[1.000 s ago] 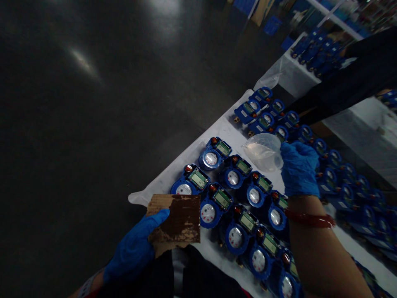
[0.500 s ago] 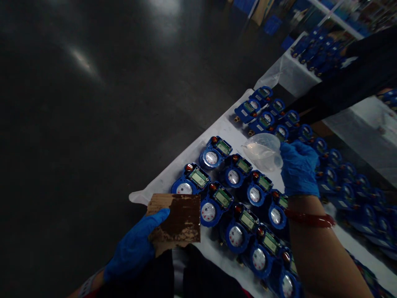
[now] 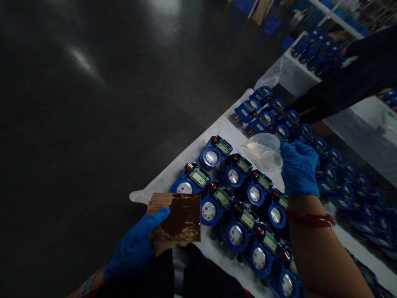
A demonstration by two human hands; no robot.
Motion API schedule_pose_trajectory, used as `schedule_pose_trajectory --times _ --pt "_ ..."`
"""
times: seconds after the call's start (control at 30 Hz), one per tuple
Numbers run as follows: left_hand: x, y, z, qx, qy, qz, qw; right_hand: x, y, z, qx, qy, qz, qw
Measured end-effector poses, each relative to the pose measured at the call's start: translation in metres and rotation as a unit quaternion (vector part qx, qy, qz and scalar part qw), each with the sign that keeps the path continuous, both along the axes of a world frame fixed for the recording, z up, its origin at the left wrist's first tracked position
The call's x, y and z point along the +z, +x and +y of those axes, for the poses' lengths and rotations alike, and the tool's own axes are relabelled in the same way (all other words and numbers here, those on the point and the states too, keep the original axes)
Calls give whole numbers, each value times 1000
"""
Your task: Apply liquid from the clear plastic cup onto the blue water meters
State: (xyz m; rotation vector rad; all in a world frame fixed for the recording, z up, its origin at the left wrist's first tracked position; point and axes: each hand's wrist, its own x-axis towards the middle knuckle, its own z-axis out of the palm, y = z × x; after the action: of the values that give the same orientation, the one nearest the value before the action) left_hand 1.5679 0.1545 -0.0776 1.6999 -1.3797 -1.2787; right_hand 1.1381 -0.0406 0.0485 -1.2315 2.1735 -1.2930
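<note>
Almost nothing has moved since 1.0 s ago: both hands keep their places, and the rows of meters sit a touch higher in the view.

Dark floor (image 3: 77, 103) fills the left half, with two dull light reflections. White-covered table (image 3: 225, 126) runs diagonally from centre to lower right. Blue water meters (image 3: 236, 234) lie on it in close rows, dials and green displays facing up. Second table (image 3: 294, 78) behind also carries blue meters, blurred. Another person's dark sleeve (image 3: 347, 85) crosses the upper right.

Right hand (image 3: 299, 169), blue glove, fingers curled around the rim of a clear plastic cup (image 3: 262, 152); the cup is held tilted above the table, just beyond the near block of meters. Left hand (image 3: 136, 248), blue glove, pinches a worn brown cardboard piece (image 3: 178, 219) by its lower left corner, thumb on top, at the near table edge, overlapping the nearest meter. Red bangle (image 3: 310, 219) on the right wrist.
</note>
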Motion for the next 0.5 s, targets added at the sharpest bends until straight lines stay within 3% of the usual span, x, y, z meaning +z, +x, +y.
schedule_pose_trajectory --times 0.2,0.5 --pt "6 -3 -3 5 -19 9 1000 2 2 3 3 12 -10 1000" --pt "-1 -1 0 -2 -7 19 1000 -3 0 -3 -15 -11 -18 1000"
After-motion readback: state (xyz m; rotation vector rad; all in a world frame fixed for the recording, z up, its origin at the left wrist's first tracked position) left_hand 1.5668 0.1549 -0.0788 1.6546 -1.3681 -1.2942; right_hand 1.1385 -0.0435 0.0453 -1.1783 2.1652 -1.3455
